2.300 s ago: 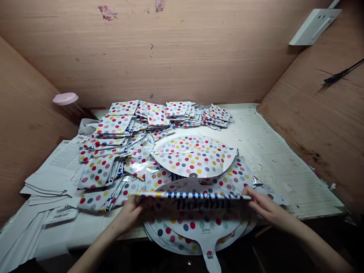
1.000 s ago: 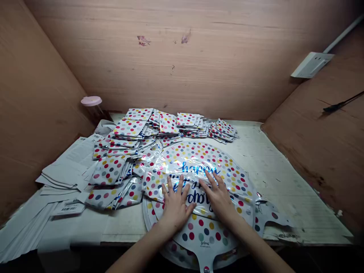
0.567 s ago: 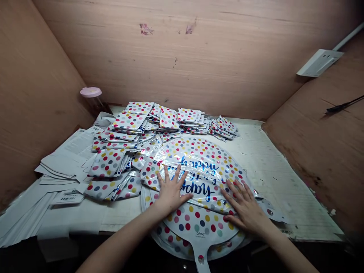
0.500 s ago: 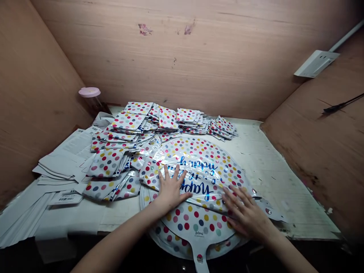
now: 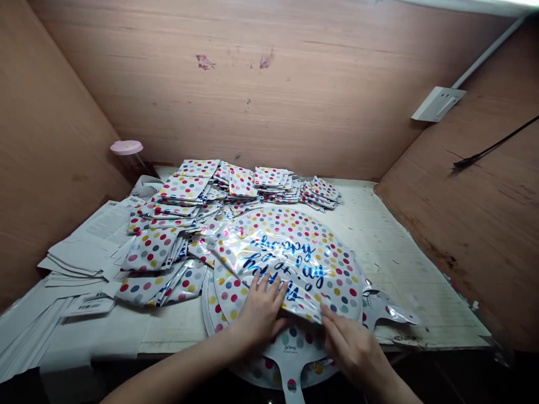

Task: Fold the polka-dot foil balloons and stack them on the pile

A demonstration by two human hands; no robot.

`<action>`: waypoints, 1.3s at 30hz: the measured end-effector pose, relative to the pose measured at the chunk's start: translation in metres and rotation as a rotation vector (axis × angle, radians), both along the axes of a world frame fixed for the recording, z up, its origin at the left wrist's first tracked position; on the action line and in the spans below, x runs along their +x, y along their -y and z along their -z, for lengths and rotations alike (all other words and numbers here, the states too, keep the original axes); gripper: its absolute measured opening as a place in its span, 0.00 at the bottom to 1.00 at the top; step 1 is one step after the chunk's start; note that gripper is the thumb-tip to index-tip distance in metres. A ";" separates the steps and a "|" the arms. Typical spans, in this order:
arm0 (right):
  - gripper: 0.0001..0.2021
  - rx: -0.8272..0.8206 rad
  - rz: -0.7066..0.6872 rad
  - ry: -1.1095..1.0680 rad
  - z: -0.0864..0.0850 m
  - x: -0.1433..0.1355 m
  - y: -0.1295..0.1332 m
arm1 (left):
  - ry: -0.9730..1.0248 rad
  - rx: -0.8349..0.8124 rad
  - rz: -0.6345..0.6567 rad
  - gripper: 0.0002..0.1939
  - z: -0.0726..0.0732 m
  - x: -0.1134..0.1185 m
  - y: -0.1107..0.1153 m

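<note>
Flat foil balloons point(image 5: 332, 252) with coloured dots and blue "happy birthday" lettering lie stacked before me, their tails hanging toward me and to the right. The top one has its near part folded over, with a creased, shiny edge running slantwise. My left hand point(image 5: 263, 311) lies on this fold, fingers stretched over the lettering and thumb apart near the crease. My right hand point(image 5: 351, 342) is closed at the right end of the fold, thumb and fingers pinching the foil edge; its fingertips are partly hidden.
Folded dotted balloon packets point(image 5: 185, 188) are piled along the back and left. White papers and cards point(image 5: 80, 252) lie farther left. A pink-lidded cup point(image 5: 127, 148) stands in the back left corner. Wooden panels point(image 5: 295, 84) enclose the table, with a socket point(image 5: 438, 104) at right.
Both hands have drawn nearer to me, and the right has closed on the foil edge. The folded layer has shifted, showing more blue lettering. The view has tilted slightly up.
</note>
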State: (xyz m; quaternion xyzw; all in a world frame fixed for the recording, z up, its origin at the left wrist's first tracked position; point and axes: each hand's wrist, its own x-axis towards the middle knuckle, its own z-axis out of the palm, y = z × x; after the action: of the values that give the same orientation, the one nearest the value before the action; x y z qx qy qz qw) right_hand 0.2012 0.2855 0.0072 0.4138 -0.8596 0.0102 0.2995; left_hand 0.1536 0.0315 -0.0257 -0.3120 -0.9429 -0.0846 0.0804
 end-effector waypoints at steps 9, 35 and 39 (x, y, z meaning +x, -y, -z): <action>0.21 0.005 -0.200 0.079 -0.029 0.038 0.023 | -0.021 -0.014 0.233 0.24 0.020 -0.008 0.022; 0.16 -0.462 0.594 0.839 0.018 -0.102 0.113 | 0.307 0.657 -0.755 0.31 -0.002 0.001 0.019; 0.18 -0.281 0.462 0.490 0.014 -0.099 0.135 | 0.320 0.491 -0.803 0.30 -0.003 -0.006 0.015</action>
State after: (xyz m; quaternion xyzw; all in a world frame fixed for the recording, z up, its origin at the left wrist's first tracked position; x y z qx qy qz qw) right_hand 0.1021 0.1508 -0.0064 0.1490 -0.9668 0.1592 0.1330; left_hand 0.1478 0.0167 -0.0231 0.1211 -0.9413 -0.3134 0.0319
